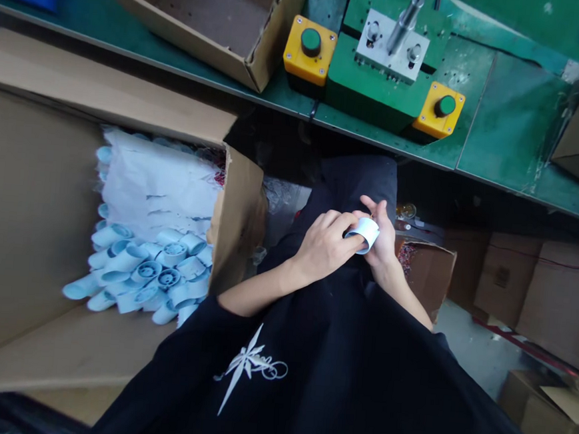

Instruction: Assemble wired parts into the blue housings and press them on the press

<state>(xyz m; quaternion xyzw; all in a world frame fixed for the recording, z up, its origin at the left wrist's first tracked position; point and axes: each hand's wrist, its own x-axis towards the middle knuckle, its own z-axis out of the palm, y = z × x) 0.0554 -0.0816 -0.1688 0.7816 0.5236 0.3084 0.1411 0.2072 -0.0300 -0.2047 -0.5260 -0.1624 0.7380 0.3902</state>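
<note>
We see a pale blue tube [363, 233] held over the lap between both hands: our left hand [325, 245] grips its near-left end, our right hand [382, 234] cups its far-right side. Its long axis runs left to right. More tubes fill the cardboard box [28, 223] at left.

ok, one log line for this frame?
left hand: holds white cap | right hand: holds same cap | more caps in box, left
</note>
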